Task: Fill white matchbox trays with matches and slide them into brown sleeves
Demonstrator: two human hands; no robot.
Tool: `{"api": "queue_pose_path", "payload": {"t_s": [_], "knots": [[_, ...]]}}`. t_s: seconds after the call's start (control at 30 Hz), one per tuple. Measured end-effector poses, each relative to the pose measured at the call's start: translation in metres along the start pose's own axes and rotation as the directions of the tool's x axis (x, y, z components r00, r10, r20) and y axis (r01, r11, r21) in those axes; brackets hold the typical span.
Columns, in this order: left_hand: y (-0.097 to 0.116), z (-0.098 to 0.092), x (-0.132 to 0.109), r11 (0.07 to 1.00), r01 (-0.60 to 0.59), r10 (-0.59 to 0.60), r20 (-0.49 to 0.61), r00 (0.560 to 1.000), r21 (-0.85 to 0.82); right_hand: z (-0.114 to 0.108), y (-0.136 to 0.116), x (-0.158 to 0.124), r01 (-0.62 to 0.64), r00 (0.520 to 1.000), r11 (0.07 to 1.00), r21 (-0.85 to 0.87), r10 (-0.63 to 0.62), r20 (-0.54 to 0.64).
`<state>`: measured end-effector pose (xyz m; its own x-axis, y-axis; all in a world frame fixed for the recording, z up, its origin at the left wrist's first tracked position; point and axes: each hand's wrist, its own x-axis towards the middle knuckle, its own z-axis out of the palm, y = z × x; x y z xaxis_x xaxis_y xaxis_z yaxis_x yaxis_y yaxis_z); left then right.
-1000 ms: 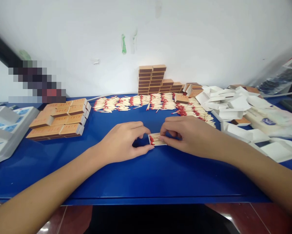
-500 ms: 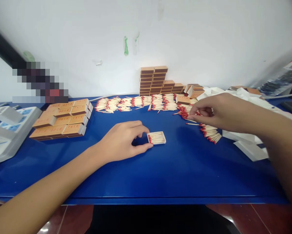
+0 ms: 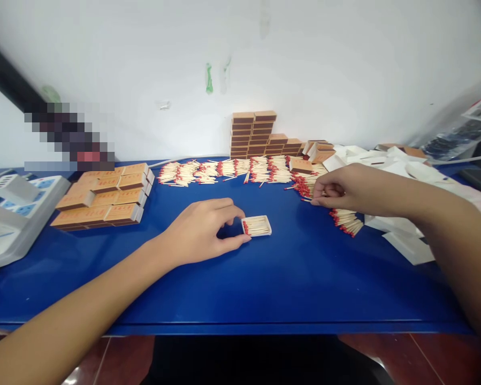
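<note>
A small white matchbox tray (image 3: pixel 257 226) filled with red-tipped matches lies on the blue table (image 3: pixel 240 289). My left hand (image 3: pixel 202 232) pinches the tray's left end between thumb and fingers. My right hand (image 3: pixel 340 190) is over to the right, fingers pinched together on matches at the edge of the loose match pile (image 3: pixel 316 187). A long row of loose matches (image 3: pixel 224 170) runs along the back of the table.
Closed orange matchboxes (image 3: pixel 104 195) are laid out at the left, and more are stacked (image 3: pixel 256 133) against the wall. Empty white trays (image 3: pixel 401 235) are heaped at the right. A grey and white device (image 3: pixel 11 214) sits at the far left edge.
My right hand left the tray, reached right to the match pile, then dropped lower onto it and pinched. My left hand kept hold of the tray.
</note>
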<state>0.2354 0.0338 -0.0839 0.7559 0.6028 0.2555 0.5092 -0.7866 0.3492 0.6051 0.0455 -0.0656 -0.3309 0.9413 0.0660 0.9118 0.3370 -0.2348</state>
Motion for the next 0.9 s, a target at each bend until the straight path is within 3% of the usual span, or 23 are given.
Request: {"api": "queue_pose_path", "payload": {"t_s": [0.1, 0.37, 0.6, 0.73, 0.9], "knots": [[0.000, 0.000, 0.000, 1.000, -0.001, 0.001, 0.001, 1.000, 0.000, -0.005, -0.005, 0.002, -0.070, 0.982, 0.996, -0.054, 0.078, 0.173], [-0.001, 0.001, 0.001, 1.000, -0.002, 0.002, 0.008, 1.000, 0.018, -0.002, 0.001, 0.004, -0.028, 0.987, 0.995, -0.091, 0.042, 0.154], [0.000, -0.001, 0.001, 1.000, 0.000, 0.000, 0.009, 1.000, 0.010, -0.004, -0.017, 0.005, -0.056, 0.976, 0.998, -0.021, 0.059, 0.208], [0.003, 0.001, 0.003, 1.000, 0.000, 0.000, 0.006, 1.000, 0.016, 0.001, -0.032, 0.004, 0.048, 0.987, 0.997, 0.067, -0.058, 0.152], [0.009, 0.004, 0.007, 1.000, -0.011, 0.011, -0.026, 1.000, 0.009, 0.010, -0.072, -0.002, 0.248, 0.968, 0.961, 0.125, -0.242, -0.059]]}}
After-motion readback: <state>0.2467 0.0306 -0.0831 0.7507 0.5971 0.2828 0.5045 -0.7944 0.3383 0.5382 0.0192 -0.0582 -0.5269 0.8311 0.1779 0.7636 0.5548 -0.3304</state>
